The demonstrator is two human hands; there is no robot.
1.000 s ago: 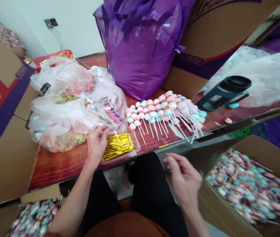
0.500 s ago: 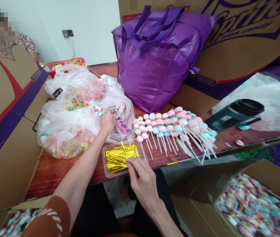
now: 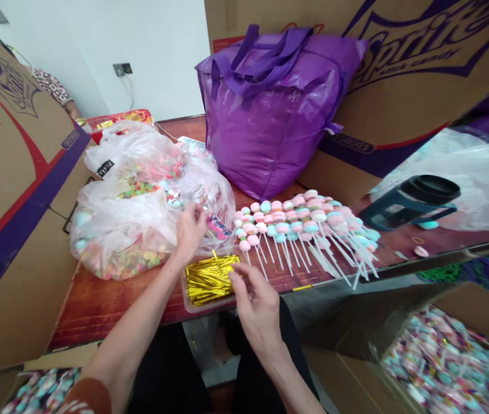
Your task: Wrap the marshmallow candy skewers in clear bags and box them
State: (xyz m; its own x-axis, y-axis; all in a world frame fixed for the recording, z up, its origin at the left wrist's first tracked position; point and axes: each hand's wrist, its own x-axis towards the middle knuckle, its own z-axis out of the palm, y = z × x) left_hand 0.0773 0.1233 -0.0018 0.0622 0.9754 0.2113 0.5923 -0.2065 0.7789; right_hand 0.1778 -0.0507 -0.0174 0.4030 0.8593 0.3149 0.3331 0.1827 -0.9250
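Note:
My left hand (image 3: 189, 229) reaches into the opening of a clear plastic bag (image 3: 110, 224) full of coloured candies, fingers curled at a printed wrapper (image 3: 217, 225); what it grips is hidden. My right hand (image 3: 253, 299) hovers at the right edge of a clear tray of gold twist ties (image 3: 208, 278), fingers pinched together. Whether a tie is in them I cannot see. A row of pink and blue marshmallow lollipops (image 3: 305, 221) on white sticks lies on the red-brown table (image 3: 98, 299), right of both hands.
A large purple bag (image 3: 270, 115) stands behind the lollipops. A dark mug (image 3: 412, 201) lies at the right. Cardboard boxes (image 3: 7, 190) wall both sides. An open box of wrapped candies (image 3: 447, 356) sits low at the right, another (image 3: 41, 388) at lower left. A person's sleeve (image 3: 52, 86) shows far left.
My left hand has shifted slightly right at the bag's mouth. My right hand has lifted a little from the gold ties toward the tray's right edge. The camera tilted slightly.

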